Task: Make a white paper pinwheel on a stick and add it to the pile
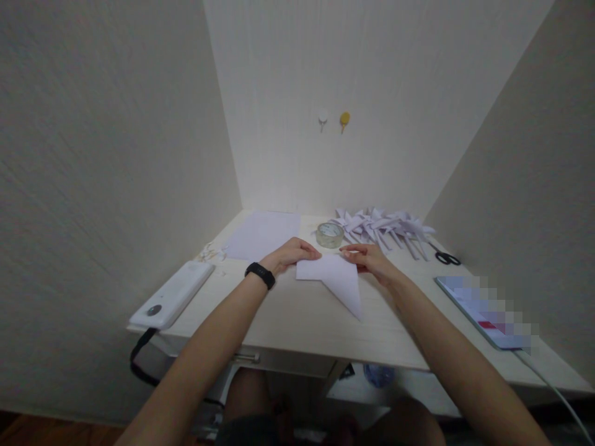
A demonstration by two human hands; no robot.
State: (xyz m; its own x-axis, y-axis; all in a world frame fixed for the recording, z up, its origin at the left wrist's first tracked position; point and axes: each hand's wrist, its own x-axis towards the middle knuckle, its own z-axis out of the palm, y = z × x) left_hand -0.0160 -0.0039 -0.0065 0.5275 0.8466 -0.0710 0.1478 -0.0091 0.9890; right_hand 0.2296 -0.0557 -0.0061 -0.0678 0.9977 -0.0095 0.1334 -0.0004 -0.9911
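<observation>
**Head view: two hands pressing a fold, with little to hold the sheet square**

Head camera, the only view, looks down on a pale wooden desk [297,322] set in a cream-walled alcove. A white sheet of paper, folded to a long point [335,280], lies flat at the middle of the desk, its tip aimed toward the near edge. The left hand [292,254], a black band on its wrist, lies curled on the sheet's upper left corner, fingers pressing down rather than gripping. The right hand [369,259] rests on the upper right edge, fingertips flat on the paper; neither hand is clenched round anything.

Just beyond the hands stands a clear roll of adhesive tape [330,235]. Behind it to the right lies a heap of folded white paper shapes [383,226], and black-handled scissors [445,256] lie beside that heap. A flat white sheet [264,235] sits at the back left, near small paper scraps. A white oblong device with a dark cord [173,296] sits on the left edge, and a tablet with a cable [483,310] on the right.

Risks, as I judge them: the paper is pinned only at its top, so uneven pressure could let it slide and set a crooked crease. A sweeping forearm could nudge the tape roll, or push the oblong device, which already sits at the very edge, off the desk.
</observation>
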